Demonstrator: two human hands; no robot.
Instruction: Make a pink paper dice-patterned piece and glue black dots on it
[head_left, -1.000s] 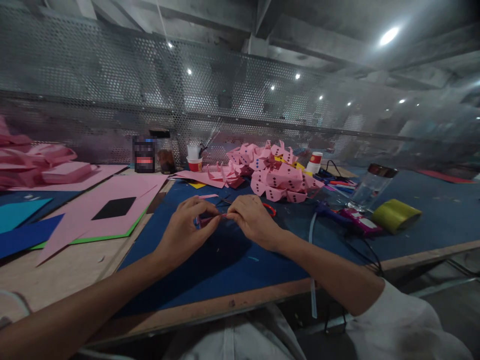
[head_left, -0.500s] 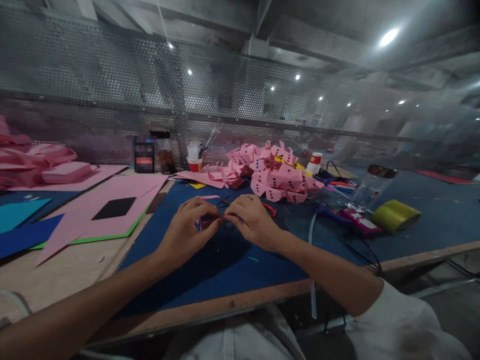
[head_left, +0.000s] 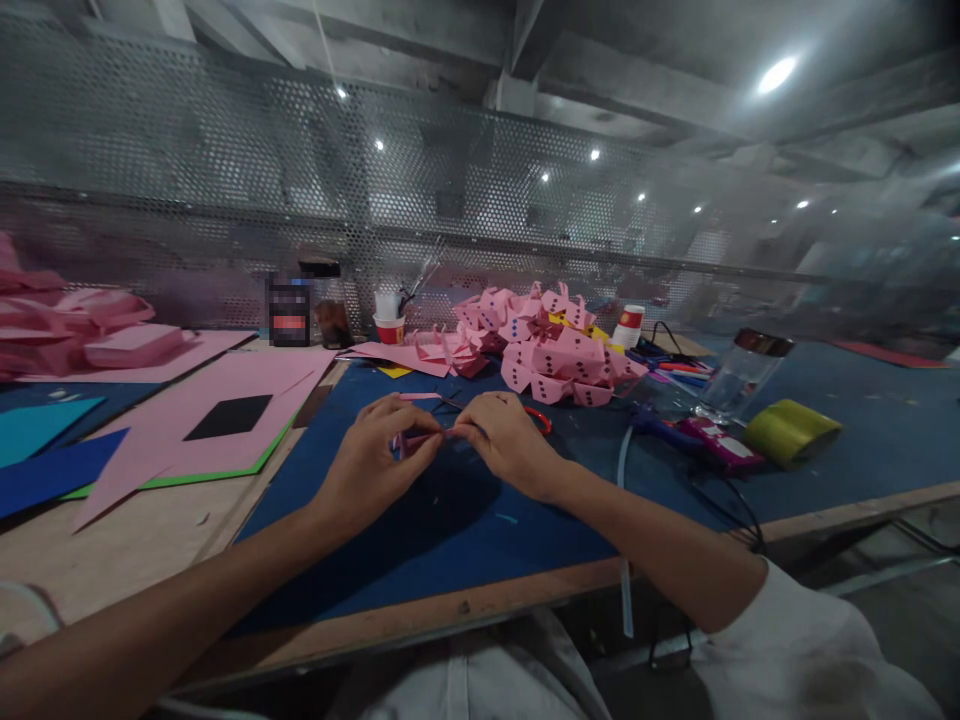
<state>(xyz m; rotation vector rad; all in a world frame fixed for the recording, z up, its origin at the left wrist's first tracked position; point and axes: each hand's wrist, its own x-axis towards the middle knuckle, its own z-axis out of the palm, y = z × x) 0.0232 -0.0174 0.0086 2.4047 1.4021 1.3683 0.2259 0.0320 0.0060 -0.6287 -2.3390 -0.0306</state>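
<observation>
My left hand (head_left: pixel 379 450) pinches a small pink paper piece (head_left: pixel 406 443) above the blue mat (head_left: pixel 450 540). Close on its right, my right hand (head_left: pixel 504 440) has its thumb and fingers closed on the end of the same piece, which shows as a thin bit between the fingertips. Most of the piece is hidden by my fingers. Red-handled scissors (head_left: pixel 538 420) lie partly behind my right hand. Just beyond my hands is a thin pink strip (head_left: pixel 418 396). Folded pink paper shapes with dark dots (head_left: pixel 574 365) are heaped farther back.
Pink sheets (head_left: pixel 247 385) with a black rectangle lie left, near blue paper (head_left: pixel 64 470). A glass jar (head_left: pixel 742 375), a yellow-green roll (head_left: pixel 793 434) and a purple tool (head_left: pixel 720 445) with a cord stand or lie right. Paper cups (head_left: pixel 628 327) stand at the back.
My right hand has shifted slightly to the right, and a thin bit of pink paper now shows between the fingertips. My left hand has hardly moved.
</observation>
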